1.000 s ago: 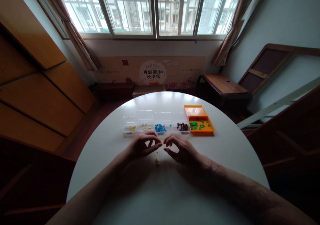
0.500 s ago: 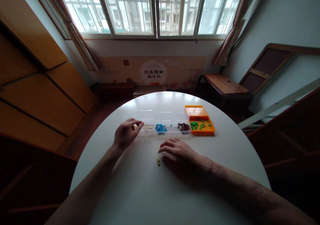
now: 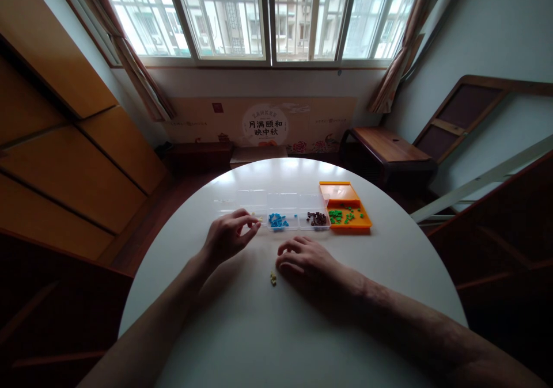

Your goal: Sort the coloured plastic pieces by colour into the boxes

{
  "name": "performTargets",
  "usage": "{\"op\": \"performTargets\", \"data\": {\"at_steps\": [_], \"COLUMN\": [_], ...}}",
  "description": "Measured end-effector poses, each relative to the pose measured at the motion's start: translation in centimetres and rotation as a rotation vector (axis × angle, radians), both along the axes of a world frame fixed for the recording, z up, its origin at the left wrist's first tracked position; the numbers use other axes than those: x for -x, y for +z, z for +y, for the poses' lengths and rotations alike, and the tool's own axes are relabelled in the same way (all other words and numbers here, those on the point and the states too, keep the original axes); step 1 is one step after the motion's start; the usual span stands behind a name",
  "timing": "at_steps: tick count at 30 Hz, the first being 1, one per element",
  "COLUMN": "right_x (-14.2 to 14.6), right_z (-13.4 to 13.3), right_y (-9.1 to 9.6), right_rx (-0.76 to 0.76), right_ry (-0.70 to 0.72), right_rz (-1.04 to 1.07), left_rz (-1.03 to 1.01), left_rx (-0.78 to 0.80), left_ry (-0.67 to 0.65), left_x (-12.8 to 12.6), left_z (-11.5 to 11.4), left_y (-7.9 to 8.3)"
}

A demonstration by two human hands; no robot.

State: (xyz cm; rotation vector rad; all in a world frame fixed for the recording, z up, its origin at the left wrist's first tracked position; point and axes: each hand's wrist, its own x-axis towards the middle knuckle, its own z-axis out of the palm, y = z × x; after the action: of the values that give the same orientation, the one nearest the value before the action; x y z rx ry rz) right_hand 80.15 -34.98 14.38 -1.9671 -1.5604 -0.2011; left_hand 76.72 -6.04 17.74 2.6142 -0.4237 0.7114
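My left hand is over the left part of the clear plastic boxes, thumb and forefinger drawn close together. Whatever may be between those tips is too small to make out. Pale cream bricks show just beyond the fingertips; the hand hides most of them. My right hand rests low over the white table, its fingers bent and the thumb apart from the forefinger, with nothing visible held. Just left of its thumb lies a small cluster of yellowish bricks.
Blue bricks and dark brown bricks lie in the clear box. At its right stands an orange tray with green bricks. The round table's far edge faces a wooden bench and window.
My left hand has shifted right, now covering more of the cream bricks. My right hand's fingers have moved slightly, with the thumb showing more. The yellowish cluster has hardly moved.
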Motion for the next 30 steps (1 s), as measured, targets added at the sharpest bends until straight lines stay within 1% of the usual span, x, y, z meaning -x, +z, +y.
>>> {"op": "performTargets", "data": {"at_steps": [5, 8, 11, 14, 16, 21, 26, 30], "right_x": [0.0, 0.1, -0.2, -0.6, -0.7, -0.8, -0.9, -1.1], "right_z": [-0.2, -0.1, 0.0, 0.0, 0.0, -0.2, -0.3, -0.3], "right_y": [0.5, 0.5, 0.2, 0.2, 0.5, 1.1, 0.9, 0.8], "right_rx": [-0.003, -0.009, -0.092, -0.223, -0.270, -0.287, -0.316, -0.325], "right_ry": [0.000, -0.013, -0.071, -0.140, -0.148, -0.103, -0.063, -0.061], "right_rz": [0.053, 0.070, 0.117, 0.250, 0.344, 0.477, 0.556, 0.596], "left_rz": [0.006, 0.042, 0.060, 0.002, -0.072, -0.231, -0.321, -0.362], "left_rx": [-0.017, 0.005, 0.020, 0.013, -0.006, -0.054, -0.094, -0.112], "left_ry": [-0.279, -0.396, -0.466, -0.447, -0.406, -0.358, -0.364, -0.390], "left_x": [0.2, 0.3, 0.4, 0.6, 0.6, 0.6, 0.6, 0.8], "left_z": [-1.1, -1.7, -2.2, -2.9, -3.4, -4.1, -4.2, -4.5], "left_y": [-0.7, -1.1, -1.2, -1.0, -0.7, -0.8, -1.1, -0.6]}}
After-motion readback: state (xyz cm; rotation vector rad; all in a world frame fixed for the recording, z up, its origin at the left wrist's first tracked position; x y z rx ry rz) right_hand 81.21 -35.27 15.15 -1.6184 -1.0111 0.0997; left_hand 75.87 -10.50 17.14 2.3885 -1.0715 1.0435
